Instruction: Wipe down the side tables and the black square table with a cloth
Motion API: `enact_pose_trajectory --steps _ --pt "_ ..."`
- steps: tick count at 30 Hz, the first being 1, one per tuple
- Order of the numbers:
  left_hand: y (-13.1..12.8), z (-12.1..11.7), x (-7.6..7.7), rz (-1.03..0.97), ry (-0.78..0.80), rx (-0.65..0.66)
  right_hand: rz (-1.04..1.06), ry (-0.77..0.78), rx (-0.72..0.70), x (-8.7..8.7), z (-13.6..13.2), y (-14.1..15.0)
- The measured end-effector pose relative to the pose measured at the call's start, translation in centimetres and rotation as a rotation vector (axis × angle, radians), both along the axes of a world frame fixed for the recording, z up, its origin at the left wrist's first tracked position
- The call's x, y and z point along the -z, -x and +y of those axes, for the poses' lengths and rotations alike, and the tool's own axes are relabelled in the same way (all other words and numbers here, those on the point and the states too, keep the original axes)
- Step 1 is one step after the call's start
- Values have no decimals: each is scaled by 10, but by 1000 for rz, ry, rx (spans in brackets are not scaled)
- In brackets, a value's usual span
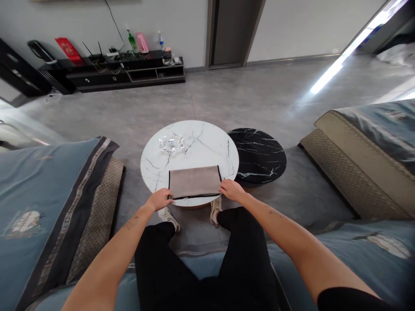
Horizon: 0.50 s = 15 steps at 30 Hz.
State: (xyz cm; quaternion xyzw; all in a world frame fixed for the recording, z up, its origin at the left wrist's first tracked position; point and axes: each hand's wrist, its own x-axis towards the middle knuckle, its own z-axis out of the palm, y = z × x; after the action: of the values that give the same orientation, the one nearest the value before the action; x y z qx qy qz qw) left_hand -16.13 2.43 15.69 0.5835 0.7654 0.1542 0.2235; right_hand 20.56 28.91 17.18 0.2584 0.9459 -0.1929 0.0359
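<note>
A folded taupe cloth (pixel 194 181) with dark edging lies on the white round table (pixel 207 131), close to its near edge. My left hand (pixel 159 199) pinches the cloth's near left corner between thumb and fingers. At the opposite end, my right hand (pixel 231 190) has its fingers closed on the near right corner. Between the two hands the near edge of the cloth runs nearly straight, with a small pale tag on it. The parts of the corners under my fingertips are hidden.
A clear plastic packet (pixel 171 144) lies on the table's far left. A lower black round table (pixel 259 155) adjoins it on the right. Sofas with blue covers stand at left (pixel 48 194) and right (pixel 363 172). A black TV cabinet (pixel 103 80) stands along the wall.
</note>
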Motion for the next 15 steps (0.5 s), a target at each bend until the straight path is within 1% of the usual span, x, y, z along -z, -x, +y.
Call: enact_pose_trajectory --steps 2,4,6,8,10,12,13,15 --pt "-5 21 3 38 -24 -8 34 -50 14 2 -6 23" --pt "-18 53 9 75 -79 -1 95 -92 7 8 -12 53" --pt "-34 86 18 115 -136 30 136 -114 5 20 -14 82" --pt "-48 109 32 159 -127 39 118 -106 40 38 -12 99" --pt "-52 114 46 206 -45 17 68 -88 87 56 -7 102" --pt "-47 107 58 258 29 3 47 -90 95 70 0 97" --pt "-43 101 62 280 48 7 46 -90 87 74 3 94" --pt "-31 92 64 295 68 21 47 -79 97 74 12 91"
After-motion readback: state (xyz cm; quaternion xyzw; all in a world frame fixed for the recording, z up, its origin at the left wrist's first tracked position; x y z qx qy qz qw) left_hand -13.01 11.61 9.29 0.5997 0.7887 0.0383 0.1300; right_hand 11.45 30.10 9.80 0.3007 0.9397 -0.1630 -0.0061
